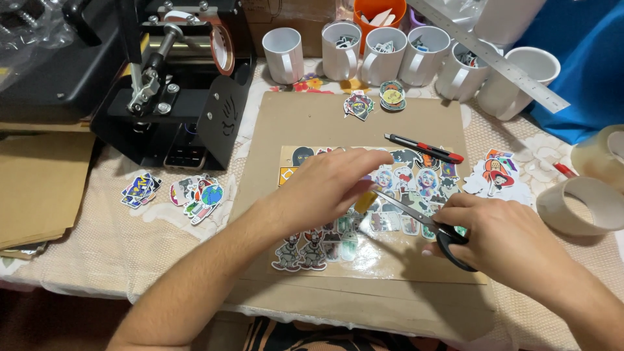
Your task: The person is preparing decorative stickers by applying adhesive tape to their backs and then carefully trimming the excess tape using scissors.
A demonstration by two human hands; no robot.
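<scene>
My right hand [497, 237] grips black-handled scissors [422, 222], blades pointing left toward my left hand [328, 185]. The left hand pinches a small yellow sticker piece [365, 200] right at the scissor tips. Both hands hover over a glossy sheet of colourful cartoon stickers [390, 244] that lies on a brown cardboard mat [312, 123]. Parts of the sheet under the left hand are hidden.
Cut stickers lie in piles at left [198, 195], at the mat's top [359, 104] and at right [497, 172]. A red-black utility knife [424, 148], several white mugs [383, 55], a metal ruler [494, 58], tape rolls [575, 207] and a black mug press [175, 78] surround the mat.
</scene>
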